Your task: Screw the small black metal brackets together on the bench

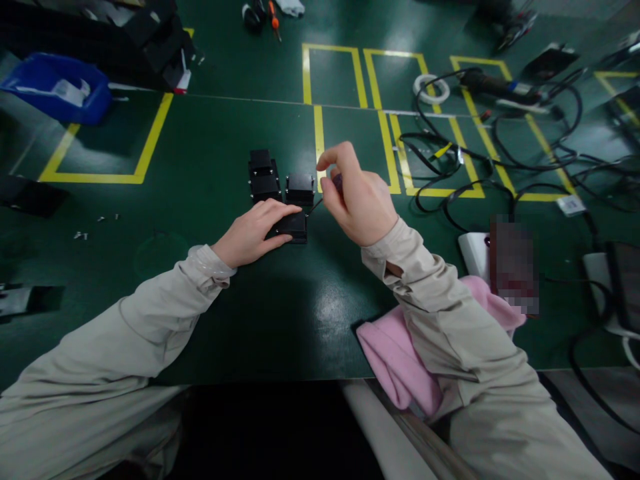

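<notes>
On the green table, my left hand (257,231) grips a small black block (295,228), thumb on the near side and fingers over its top. My right hand (357,193) is closed round the dark handle of a screwdriver (339,181), whose thin shaft points down-left to the right end of that block. Whether the tip touches a screw is too small to tell. Just behind stands another black block (300,187) with shiny screws at its sides. More black blocks (263,177) are set close together to the left of it.
Loose screws (80,235) lie at the left, and a blue bin (60,87) stands at the back left. Black cables (440,173) and a white tape roll (431,88) spread over the right. A pink cloth (400,353) is under my right forearm at the table's front edge.
</notes>
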A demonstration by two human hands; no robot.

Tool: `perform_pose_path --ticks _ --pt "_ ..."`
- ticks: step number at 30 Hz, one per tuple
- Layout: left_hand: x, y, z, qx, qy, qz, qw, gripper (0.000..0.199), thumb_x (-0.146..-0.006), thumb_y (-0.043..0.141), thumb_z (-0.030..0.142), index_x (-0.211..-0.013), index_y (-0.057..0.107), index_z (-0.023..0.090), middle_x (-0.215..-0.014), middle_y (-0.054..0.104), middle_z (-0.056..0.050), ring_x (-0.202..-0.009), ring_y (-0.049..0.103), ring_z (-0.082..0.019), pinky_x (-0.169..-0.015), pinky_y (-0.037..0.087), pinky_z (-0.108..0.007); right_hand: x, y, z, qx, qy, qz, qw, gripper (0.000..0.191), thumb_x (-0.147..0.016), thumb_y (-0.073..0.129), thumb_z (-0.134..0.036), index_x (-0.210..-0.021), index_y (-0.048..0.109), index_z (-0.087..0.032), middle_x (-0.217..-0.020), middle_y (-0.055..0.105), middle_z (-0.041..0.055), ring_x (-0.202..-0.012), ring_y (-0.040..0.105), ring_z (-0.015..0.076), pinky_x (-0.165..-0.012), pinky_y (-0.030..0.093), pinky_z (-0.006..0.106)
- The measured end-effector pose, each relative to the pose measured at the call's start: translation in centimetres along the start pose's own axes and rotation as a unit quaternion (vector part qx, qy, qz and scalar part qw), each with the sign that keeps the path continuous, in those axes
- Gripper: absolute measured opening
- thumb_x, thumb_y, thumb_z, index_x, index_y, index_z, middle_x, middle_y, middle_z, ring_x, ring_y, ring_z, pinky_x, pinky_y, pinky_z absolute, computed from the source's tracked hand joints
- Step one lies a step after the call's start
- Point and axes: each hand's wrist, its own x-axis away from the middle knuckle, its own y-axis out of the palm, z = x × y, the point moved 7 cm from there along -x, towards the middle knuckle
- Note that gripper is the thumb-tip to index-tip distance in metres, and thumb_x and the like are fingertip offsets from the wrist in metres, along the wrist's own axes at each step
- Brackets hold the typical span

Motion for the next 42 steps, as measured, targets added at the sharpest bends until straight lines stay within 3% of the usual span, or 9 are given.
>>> perform_pose_path --ticks 5,11,17,23,28,35,42 --pt "0.01 0.05 -0.03 0.002 0.000 -0.003 1.000 0.047 -0.096 0.055 0.035 -0.140 0.051 0.020 -0.131 0.058 -0.011 -0.123 0.055 -0.028 -0.108 0.044 -0.046 0.00 0.06 -0.13 0.010 -0.007 -0.014 1.000 0.041 -0.101 0.027 -0.046 -0.111 0.056 -0.018 -0.076 0.063 0.0014 -0.065 0.058 0.0139 -0.068 0.038 0.027" --pt "0.00 0.00 0.09 -0.002 0.005 -0.002 1.000 0.047 -0.097 0.055 0.034 -0.141 0.051 0.018 -0.130 0.059 -0.012 -0.121 0.056 -0.028 -0.106 0.046 -0.045 -0.10 0.13 -0.06 0.004 0.001 -0.017 1.000 0.038 -0.100 0.027 -0.031 -0.122 0.053 -0.015 -0.083 0.065 0.0036 -0.066 0.058 0.0144 -0.068 0.038 0.028" --pt "-0.02 -0.03 0.05 -0.004 0.004 -0.003 1.000 0.047 -0.097 0.055 0.034 -0.141 0.051 0.018 -0.131 0.058 -0.012 -0.122 0.055 -0.028 -0.107 0.045 -0.046 -0.05 0.00 -0.14 0.019 -0.005 -0.019 1.000 0.044 -0.101 0.025 -0.047 -0.107 0.058 -0.019 -0.079 0.064 0.0026 -0.068 0.060 0.0149 -0.068 0.039 0.028" --pt "-0.05 -0.04 0.04 -0.003 0.001 -0.007 1.000 0.046 -0.097 0.055 0.034 -0.141 0.050 0.020 -0.131 0.058 -0.011 -0.121 0.056 -0.027 -0.106 0.046 -0.045 -0.07 -0.03 0.00 0.008 0.006 -0.011 1.000 0.036 -0.099 0.026 -0.030 -0.120 0.052 -0.016 -0.083 0.065 0.0035 -0.068 0.061 0.0154 -0.069 0.040 0.029" --pt "-0.02 -0.02 0.02 -0.003 0.003 -0.004 1.000 0.047 -0.097 0.055 0.035 -0.140 0.050 0.019 -0.131 0.058 -0.012 -0.122 0.055 -0.028 -0.106 0.046 -0.046 -0.04 -0.11 -0.19 0.010 -0.010 -0.016 1.000 0.040 -0.101 0.028 -0.045 -0.109 0.057 -0.018 -0.084 0.067 0.0037 -0.072 0.062 0.0155 -0.069 0.040 0.027" --pt "-0.01 -0.04 0.12 -0.009 0.011 0.002 1.000 0.047 -0.097 0.055 0.034 -0.140 0.051 0.017 -0.130 0.059 -0.012 -0.121 0.056 -0.027 -0.105 0.047 -0.042 -0.09 0.00 -0.21 0.008 0.010 -0.033 0.999 0.036 -0.099 0.029 -0.030 -0.123 0.053 -0.016 -0.086 0.068 0.0039 -0.071 0.063 0.0162 -0.069 0.039 0.028" --pt "-0.04 0.08 -0.07 -0.003 -0.003 -0.006 1.000 0.047 -0.096 0.055 0.035 -0.141 0.051 0.020 -0.132 0.058 -0.011 -0.123 0.055 -0.028 -0.107 0.045 -0.046 -0.03 -0.02 -0.26 0.021 -0.008 -0.026 0.999 0.040 -0.101 0.027 -0.043 -0.111 0.056 -0.018 -0.080 0.067 0.0033 -0.069 0.063 0.0170 -0.069 0.041 0.028"
